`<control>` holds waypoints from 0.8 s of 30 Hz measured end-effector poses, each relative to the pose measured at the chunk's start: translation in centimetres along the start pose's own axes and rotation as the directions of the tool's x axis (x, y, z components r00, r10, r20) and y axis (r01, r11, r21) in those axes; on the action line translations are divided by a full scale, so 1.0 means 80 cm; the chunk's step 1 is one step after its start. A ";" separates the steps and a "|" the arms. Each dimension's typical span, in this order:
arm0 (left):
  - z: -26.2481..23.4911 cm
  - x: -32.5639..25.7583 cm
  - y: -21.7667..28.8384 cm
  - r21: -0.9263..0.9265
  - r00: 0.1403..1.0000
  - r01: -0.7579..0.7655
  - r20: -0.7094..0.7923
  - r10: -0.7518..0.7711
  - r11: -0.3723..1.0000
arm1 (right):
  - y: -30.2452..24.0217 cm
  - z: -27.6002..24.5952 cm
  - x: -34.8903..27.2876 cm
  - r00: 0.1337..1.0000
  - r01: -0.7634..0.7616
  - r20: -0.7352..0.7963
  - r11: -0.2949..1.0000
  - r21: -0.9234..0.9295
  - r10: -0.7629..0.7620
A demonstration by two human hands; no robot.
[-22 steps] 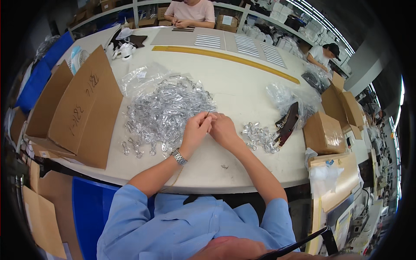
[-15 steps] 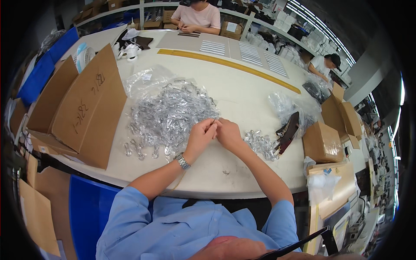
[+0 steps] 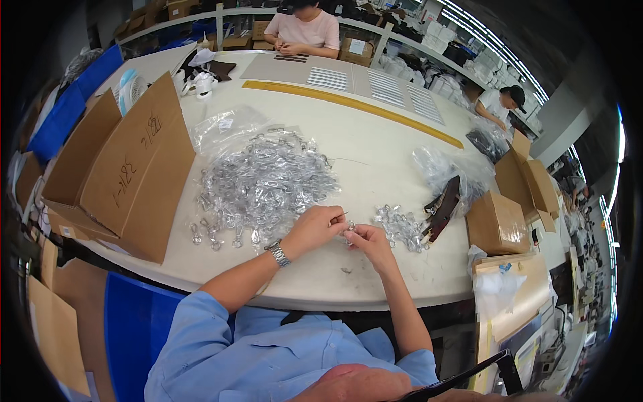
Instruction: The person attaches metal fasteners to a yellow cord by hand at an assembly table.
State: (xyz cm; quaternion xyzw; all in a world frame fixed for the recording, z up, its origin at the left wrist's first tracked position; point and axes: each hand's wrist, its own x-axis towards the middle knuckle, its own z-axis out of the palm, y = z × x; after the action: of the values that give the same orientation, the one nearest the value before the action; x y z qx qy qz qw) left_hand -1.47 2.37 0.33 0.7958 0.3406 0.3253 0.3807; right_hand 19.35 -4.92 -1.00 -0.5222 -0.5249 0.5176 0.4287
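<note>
Both hands are close together over the near middle of the table. My left hand (image 3: 316, 228), with a metal watch on its wrist, pinches a thin, dark, pointed piece (image 3: 343, 214); its exact kind is too small to tell. My right hand (image 3: 372, 245) grips a small silver metal hook (image 3: 350, 228) between thumb and fingers. To the left of my hands lies a big heap of silver snap hooks in clear plastic bags (image 3: 264, 177). Beyond my right hand is a smaller group of bagged hooks (image 3: 400, 226).
A tall open cardboard box (image 3: 144, 164) stands at the left. Dark brown leather-like pieces (image 3: 445, 211), clear bags (image 3: 452, 167) and another carton (image 3: 499, 224) are at the right. A long yellow ruler (image 3: 355, 102) crosses the far side. Two people work beyond the table.
My hands, together earlier, have come apart and moved nearer to me. A small hook now shows in my right fingers, and the thin dark piece sticks out of my left.
</note>
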 end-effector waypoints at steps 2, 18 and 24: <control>0.004 -0.003 -0.001 0.013 0.999 -0.023 0.032 0.023 1.000 | 0.002 -0.004 -0.004 1.000 -0.016 0.018 1.000 -0.012 0.017; 0.015 -0.002 0.000 -0.243 0.999 0.025 0.047 -0.014 0.970 | 0.009 0.008 -0.024 0.987 -0.160 0.015 0.956 0.246 0.162; 0.017 -0.006 0.011 -0.045 0.995 -0.026 0.094 0.030 0.999 | 0.007 0.007 -0.031 0.989 -0.150 0.029 0.982 0.114 0.147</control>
State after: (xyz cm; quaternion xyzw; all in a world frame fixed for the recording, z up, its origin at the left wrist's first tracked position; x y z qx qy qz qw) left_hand -0.41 1.09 0.24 0.8064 0.3037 0.3001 0.4092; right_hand 19.11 -7.48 -1.37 -0.5289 -0.4581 0.5830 0.4130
